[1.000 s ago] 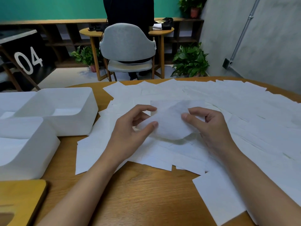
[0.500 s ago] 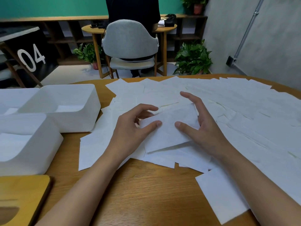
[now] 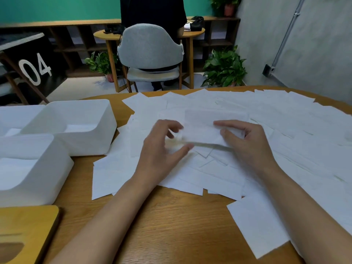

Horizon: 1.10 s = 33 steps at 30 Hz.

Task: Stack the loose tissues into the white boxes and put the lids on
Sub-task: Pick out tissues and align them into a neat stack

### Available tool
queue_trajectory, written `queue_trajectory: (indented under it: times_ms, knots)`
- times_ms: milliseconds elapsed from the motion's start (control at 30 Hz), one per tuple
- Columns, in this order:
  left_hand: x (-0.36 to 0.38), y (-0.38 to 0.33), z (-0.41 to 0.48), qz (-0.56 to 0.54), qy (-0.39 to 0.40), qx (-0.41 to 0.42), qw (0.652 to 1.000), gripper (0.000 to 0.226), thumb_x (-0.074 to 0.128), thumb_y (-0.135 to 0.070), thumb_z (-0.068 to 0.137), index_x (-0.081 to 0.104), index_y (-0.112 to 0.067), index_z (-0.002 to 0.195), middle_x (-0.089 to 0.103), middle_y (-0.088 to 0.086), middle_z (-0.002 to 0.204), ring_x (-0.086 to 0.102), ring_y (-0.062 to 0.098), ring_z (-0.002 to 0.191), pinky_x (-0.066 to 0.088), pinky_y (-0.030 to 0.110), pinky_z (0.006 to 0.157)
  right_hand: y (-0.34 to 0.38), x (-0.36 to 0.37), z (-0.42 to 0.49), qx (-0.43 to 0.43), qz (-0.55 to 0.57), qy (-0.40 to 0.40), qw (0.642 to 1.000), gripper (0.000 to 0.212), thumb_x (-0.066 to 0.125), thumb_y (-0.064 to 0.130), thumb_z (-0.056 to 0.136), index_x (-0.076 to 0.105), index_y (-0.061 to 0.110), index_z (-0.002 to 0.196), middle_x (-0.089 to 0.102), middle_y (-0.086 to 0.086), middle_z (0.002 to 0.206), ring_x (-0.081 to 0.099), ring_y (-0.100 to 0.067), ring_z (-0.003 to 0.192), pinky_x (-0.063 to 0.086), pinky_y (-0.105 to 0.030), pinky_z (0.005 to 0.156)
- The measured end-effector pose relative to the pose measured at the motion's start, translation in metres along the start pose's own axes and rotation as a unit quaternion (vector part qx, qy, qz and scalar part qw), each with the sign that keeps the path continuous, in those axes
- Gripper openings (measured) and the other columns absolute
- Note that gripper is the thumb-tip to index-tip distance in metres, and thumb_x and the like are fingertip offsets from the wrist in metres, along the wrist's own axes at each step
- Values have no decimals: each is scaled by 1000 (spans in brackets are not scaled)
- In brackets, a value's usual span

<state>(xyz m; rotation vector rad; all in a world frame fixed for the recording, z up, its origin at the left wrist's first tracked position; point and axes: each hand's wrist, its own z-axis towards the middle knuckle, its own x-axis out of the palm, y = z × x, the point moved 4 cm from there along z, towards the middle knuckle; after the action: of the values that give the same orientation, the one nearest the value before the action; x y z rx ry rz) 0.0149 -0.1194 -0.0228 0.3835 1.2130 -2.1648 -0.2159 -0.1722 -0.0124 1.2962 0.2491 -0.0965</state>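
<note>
Tissues [image 3: 289, 141] lie loose and overlapping across the far and right part of the round wooden table [image 3: 171, 225], and a few reach its near right edge. Just above this spread the right hand [image 3: 249, 147] pinches a single tissue [image 3: 205, 128] by its right end, with the thumb on the near face and the fingers curled behind. The sheet is lifted and stands nearly upright.

The left hand [image 3: 160, 151] is at the sheet's left edge with its fingers curved and its thumb stretched toward the lower corner. It is blurred, so I cannot tell whether it grips the sheet or only comes close to it.

Three white boxes stand open on the left of the table. The far box [image 3: 106, 128] is beside the tissue pile and has something flat and white on its floor. The near box [image 3: 57, 172] is in front of it. A third box [image 3: 17, 113] is at the far left and partly cut off by the frame. A wooden lid [image 3: 32, 223] with an oval slot lies flat at the near left corner.

Beyond the table are a grey chair [image 3: 150, 48], a person in dark clothes [image 3: 152, 10] behind it, and a potted plant [image 3: 224, 69] to the right.
</note>
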Motion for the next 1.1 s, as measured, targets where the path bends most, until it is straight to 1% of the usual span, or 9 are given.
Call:
queue_trajectory:
  times_ms: [100,167,400,533,667,833,933,1033,1100]
  knots:
    - [20,-3,-6,50,136,59,988,40,84,-48,85,71,-28,117,64,-18,113,58,6,108,47,31,91,-4,-6,3,10,-7,-31,999,33,65,8,99,82,35,109,75,23,118,63,0,123,47,-41,115]
    - [28,-3,-9,72,159,72,982,42,80,-53,86,72,-31,121,64,-20,118,57,5,114,46,38,96,-3,-3,3,14,-9,-26,1000,35,64,7,98,82,35,110,74,26,118,62,3,122,46,-38,115]
    - [35,-6,-1,115,116,78,984,41,69,-57,94,75,-30,124,69,-15,118,59,7,108,45,33,91,-2,1,4,8,-17,-20,1000,37,63,6,99,80,35,113,72,30,118,59,11,120,45,-31,115]
    - [44,-6,2,126,122,110,978,33,78,-38,92,77,-28,123,71,-12,122,60,12,112,43,37,90,-2,4,4,9,-23,-12,1000,39,61,6,99,79,37,116,70,31,121,57,10,123,45,-30,115]
    - [49,-13,2,151,93,158,971,18,73,-22,95,80,-25,111,77,-10,114,67,15,105,46,38,85,-3,4,4,1,-29,-8,1000,42,59,4,99,78,36,117,70,28,125,56,7,127,44,-31,116]
    - [31,-18,0,98,41,131,986,16,63,-20,97,74,-19,109,76,-10,102,67,12,93,47,31,83,-4,2,4,-4,-16,-15,1000,44,56,1,100,78,34,118,70,26,126,57,6,127,44,-30,116]
    - [20,-24,-4,69,44,112,990,17,55,-22,99,68,-19,110,72,-11,97,67,15,81,53,35,74,-2,0,5,-4,-12,-16,1000,45,54,1,102,78,35,117,69,30,124,55,10,125,43,-22,113]
    - [5,-29,-5,9,18,98,995,22,64,-2,92,69,-17,109,71,-15,101,69,5,94,56,27,82,-3,-2,5,-4,-15,-14,1000,45,52,1,104,78,36,117,69,30,125,55,11,126,41,-23,114]
    - [-3,-30,-2,-43,-13,62,997,26,66,1,88,73,-16,106,72,-16,101,69,4,100,53,18,85,-2,-1,4,-4,-10,-4,1000,45,52,2,104,79,36,116,70,28,125,56,9,124,43,-28,116]
